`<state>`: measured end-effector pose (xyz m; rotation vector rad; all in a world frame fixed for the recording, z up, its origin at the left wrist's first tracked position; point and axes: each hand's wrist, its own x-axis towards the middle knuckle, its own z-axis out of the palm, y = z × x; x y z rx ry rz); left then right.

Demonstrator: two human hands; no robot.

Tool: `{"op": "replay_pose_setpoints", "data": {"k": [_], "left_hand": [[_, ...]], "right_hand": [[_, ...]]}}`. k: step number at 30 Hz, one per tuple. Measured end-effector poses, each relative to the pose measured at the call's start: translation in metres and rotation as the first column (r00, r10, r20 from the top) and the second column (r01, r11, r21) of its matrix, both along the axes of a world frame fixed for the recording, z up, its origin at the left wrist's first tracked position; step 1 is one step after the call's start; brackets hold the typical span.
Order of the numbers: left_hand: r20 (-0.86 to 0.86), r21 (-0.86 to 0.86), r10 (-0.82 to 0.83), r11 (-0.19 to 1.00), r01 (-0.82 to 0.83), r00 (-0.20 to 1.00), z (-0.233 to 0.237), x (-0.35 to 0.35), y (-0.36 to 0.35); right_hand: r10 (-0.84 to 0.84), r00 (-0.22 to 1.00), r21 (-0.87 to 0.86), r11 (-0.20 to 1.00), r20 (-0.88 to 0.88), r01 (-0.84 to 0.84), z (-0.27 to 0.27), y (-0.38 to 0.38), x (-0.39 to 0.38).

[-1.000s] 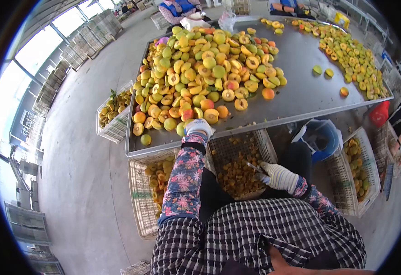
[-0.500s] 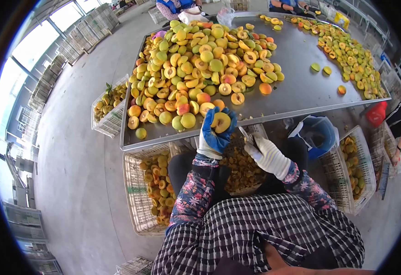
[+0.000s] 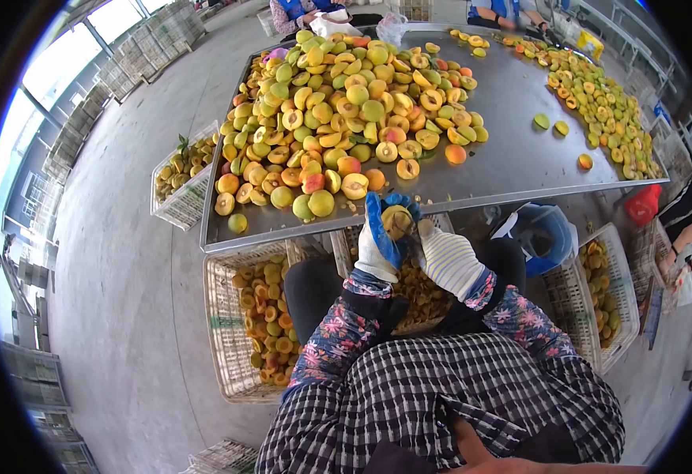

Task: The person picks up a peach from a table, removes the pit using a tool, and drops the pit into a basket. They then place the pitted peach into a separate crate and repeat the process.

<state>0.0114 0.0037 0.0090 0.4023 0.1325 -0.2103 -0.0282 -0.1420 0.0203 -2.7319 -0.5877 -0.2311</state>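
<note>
My left hand, in a blue-coated white glove, is closed around a halved yellow peach, just beyond the near edge of the steel table. Against the peach's right side, my right hand in a white striped glove is closed, fingers curled inward. A small metal blade showed in it half a second ago; the glove now hides most of it. Below both hands stands a crate of peach scraps between my knees. A large heap of halved peaches covers the left of the steel table.
Crates of peaches stand left of my legs and to the right. A blue bucket sits under the table edge. More halves line the table's right end. Other people sit across the table and at the right.
My right hand has moved left and up to the peach, and its blade has gone mostly out of sight. The peach in my left hand has turned and shifted slightly right.
</note>
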Motion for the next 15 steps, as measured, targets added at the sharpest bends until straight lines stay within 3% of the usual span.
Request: {"op": "replay_pose_setpoints", "data": {"k": [5,8,12,15], "left_hand": [[0.132,0.037,-0.016,0.999,0.011,0.991,-0.009,0.003,0.002],[0.067,0.018,-0.002,1.0,0.0,0.998,0.006,-0.003,0.0],[0.097,-0.056,-0.037,0.998,0.042,0.995,-0.002,-0.002,-0.001],[0.069,-0.021,-0.009,1.0,0.011,0.998,0.0,-0.004,-0.002]], "right_hand": [[0.011,0.999,0.008,1.0,0.039,-0.011,0.01,0.001,-0.006],[0.007,1.0,-0.031,0.999,0.016,-0.007,0.006,0.001,-0.007],[0.022,1.0,0.035,0.999,0.016,-0.023,0.002,0.001,-0.007],[0.025,1.0,0.087,0.996,-0.009,-0.024,0.009,0.003,-0.009]]}}
